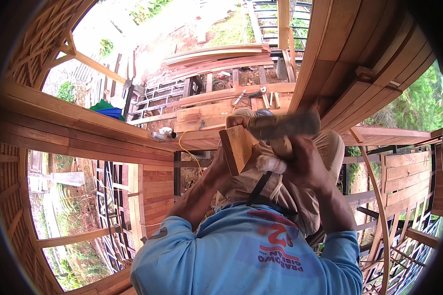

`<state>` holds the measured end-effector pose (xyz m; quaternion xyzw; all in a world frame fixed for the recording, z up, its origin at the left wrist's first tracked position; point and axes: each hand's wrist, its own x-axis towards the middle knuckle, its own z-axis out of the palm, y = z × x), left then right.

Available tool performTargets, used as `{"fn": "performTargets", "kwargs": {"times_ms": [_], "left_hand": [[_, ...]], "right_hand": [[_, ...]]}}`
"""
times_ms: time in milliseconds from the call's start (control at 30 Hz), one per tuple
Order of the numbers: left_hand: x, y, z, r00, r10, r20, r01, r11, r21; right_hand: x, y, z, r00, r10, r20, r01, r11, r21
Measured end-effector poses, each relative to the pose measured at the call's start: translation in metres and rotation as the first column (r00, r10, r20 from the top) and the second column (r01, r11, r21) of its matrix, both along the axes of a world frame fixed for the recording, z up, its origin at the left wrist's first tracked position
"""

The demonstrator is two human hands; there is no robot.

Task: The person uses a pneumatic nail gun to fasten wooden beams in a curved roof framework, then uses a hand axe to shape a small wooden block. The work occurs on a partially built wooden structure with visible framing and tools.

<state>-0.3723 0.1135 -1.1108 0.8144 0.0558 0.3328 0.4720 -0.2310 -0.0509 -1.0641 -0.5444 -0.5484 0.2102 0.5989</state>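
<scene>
In front of my lap, my left hand [223, 160] grips a squared wooden block [241, 149], which stands tilted and hides part of the fingers. My right hand [307, 162] is closed around a hammer [284, 126] with a long dark head, blurred by motion. The head lies across the block's upper right side; whether they touch, I cannot tell. Between my hands, just below the hammer head, is a white wrapped piece [271, 164] with loose strings. A dark strap [259, 189] hangs at my waist.
Long beams [83, 140] run across in front, with a metal cylinder [163, 134] and a yellow cord [184, 146] on them. Farther off, hand tools and wood offcuts [270, 100] lie on planks. A plank wall [359, 54] rises at right; open framework lies below.
</scene>
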Motion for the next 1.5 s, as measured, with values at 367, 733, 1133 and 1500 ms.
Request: {"fn": "performTargets", "kwargs": {"times_ms": [367,733,1133,1500], "left_hand": [[-0.007,0.001,-0.005,0.988,-0.128,-0.081,0.129,0.992,-0.002],[-0.005,-0.005,0.021,0.993,0.006,-0.114,0.019,0.976,0.219],[0.01,0.0,-0.001,0.994,-0.069,0.083,0.069,0.998,0.006],[0.01,-0.002,-0.018,0.977,-0.123,0.171,0.145,0.982,-0.118]], "right_hand": [[0.009,-0.008,0.038,0.682,0.192,-0.706,-0.488,0.838,-0.243],[0.003,-0.021,0.025,0.747,0.277,-0.604,-0.416,0.903,-0.101],[-0.007,-0.012,0.021,0.758,-0.203,0.62,0.081,0.972,0.219],[-0.01,-0.01,0.016,0.818,-0.264,0.512,0.248,0.964,0.1]]}}
